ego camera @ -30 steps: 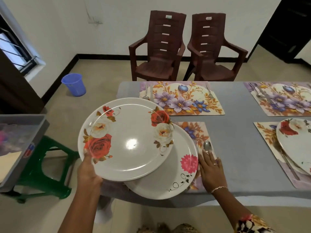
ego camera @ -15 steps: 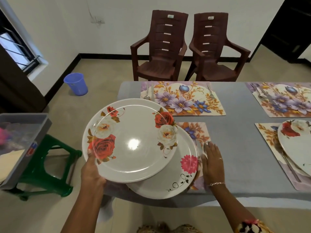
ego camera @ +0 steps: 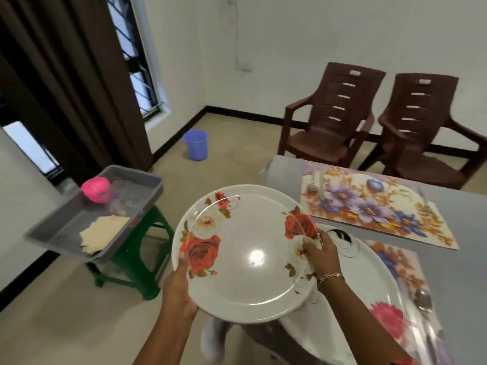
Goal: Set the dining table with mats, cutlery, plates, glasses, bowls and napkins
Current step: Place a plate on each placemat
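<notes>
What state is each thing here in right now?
Rose plate: lifted, held by both hands.
Left hand: grips its left rim.
Right hand: grips its right rim.
Pink-flower plate: flat on near mat.
Far mat: has cutlery, no plate.
Tray: on stool, holds napkins.
Bucket: upright.
Chairs: empty.

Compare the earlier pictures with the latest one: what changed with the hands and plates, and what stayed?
The right hand left the near mat and gripped the rose plate at its right rim; the view swung left. The left hand still grips the left rim; the pink-flower plate stays on that mat.
</notes>
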### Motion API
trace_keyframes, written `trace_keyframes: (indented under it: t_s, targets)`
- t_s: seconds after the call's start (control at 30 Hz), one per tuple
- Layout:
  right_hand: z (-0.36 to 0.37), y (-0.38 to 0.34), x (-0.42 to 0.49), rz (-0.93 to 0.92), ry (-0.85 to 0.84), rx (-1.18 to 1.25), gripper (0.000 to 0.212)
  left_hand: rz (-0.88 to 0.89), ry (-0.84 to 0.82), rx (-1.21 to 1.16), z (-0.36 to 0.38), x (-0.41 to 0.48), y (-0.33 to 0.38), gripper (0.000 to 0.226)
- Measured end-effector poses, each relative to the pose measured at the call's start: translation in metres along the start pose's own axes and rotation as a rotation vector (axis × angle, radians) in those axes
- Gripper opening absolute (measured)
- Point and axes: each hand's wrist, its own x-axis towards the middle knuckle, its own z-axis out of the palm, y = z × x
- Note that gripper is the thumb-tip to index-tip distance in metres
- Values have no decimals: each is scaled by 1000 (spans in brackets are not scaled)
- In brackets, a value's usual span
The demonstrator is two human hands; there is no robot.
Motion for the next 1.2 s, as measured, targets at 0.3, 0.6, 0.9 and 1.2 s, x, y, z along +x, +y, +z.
trace_keyframes:
  t_s: [0.3, 0.6, 0.9, 1.2]
  targets:
    - [179, -10, 0, 19, 35, -64, 36, 27, 90, 227, -96, 86, 132, 20]
    - [261, -18, 43, 66, 93, 37, 35, 82, -92, 418, -104, 155, 222, 18]
    - [270, -61, 130, 73, 282, 39, 25, -16, -295, 676, 0, 259, 261, 19]
    - [231, -94, 260, 115, 532, 19, 28, -160, -512, 866, 164, 392, 265, 26]
